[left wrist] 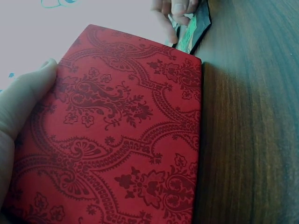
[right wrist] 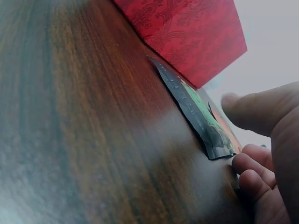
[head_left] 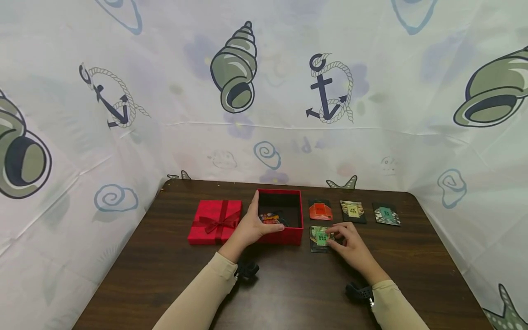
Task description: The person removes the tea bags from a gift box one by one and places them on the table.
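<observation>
My left hand (head_left: 253,223) holds the open red gift box (head_left: 284,237) by its left side, its thumb over the front rim. In the left wrist view the patterned front wall of the box (left wrist: 112,126) fills much of the picture. Several small packets (head_left: 270,218) lie inside against its dark lining. My right hand (head_left: 350,243) is over the right side of a green-labelled black packet (head_left: 319,239) that lies flat to the right of the box. In the right wrist view the thumb (right wrist: 252,109) is raised apart from the packet, and the fingertips (right wrist: 252,179) are right at its near end.
A red box lid (head_left: 212,220) with a ribbon bow lies left of the box. Behind the green packet are an orange-labelled packet (head_left: 320,211), a yellow-labelled one (head_left: 353,211) and a teal-labelled one (head_left: 386,214). A patterned cloth (head_left: 280,91) hangs beyond the brown table (head_left: 173,256).
</observation>
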`<state>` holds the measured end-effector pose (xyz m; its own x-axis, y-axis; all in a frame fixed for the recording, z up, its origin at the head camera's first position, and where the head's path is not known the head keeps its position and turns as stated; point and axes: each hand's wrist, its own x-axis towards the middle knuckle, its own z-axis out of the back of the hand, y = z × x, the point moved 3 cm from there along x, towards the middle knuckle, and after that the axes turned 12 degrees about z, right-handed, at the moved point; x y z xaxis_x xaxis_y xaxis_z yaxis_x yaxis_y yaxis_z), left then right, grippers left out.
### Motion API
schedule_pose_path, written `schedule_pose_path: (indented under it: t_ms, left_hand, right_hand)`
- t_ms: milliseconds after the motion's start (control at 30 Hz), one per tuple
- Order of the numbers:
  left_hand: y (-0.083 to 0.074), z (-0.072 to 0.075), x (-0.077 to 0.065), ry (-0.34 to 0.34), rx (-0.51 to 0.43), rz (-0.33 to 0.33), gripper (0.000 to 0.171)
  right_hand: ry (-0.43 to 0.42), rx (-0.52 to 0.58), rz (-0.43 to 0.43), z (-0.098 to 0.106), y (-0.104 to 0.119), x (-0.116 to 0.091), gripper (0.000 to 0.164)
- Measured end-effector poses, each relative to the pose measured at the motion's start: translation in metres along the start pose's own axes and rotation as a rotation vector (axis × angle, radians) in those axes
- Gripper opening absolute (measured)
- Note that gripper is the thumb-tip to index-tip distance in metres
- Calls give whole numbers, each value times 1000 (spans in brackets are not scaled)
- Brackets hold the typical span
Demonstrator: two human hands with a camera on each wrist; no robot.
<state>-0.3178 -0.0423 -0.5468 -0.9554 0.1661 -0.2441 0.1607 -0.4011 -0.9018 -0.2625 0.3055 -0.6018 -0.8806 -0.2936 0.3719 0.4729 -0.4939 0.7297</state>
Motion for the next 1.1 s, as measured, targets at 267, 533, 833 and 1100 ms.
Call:
schedule_pose_path:
  t_ms: [267,533,833,1100]
  left_hand:
    - [-1,1,0,-3,14,-3,142]
    - [2,2,2,1,16,-6,143]
    - [1,6,2,-10,17,3,142]
    - [4,3,2,-5,15,15,144]
  right_hand:
    - [-62,-2,3,2,0,2,16]
    - [-126,15,-52,5,1,-1,14]
    - [-136,174,-102,6,7,7,16]
    - [-148,258,-73,21,51,20,25]
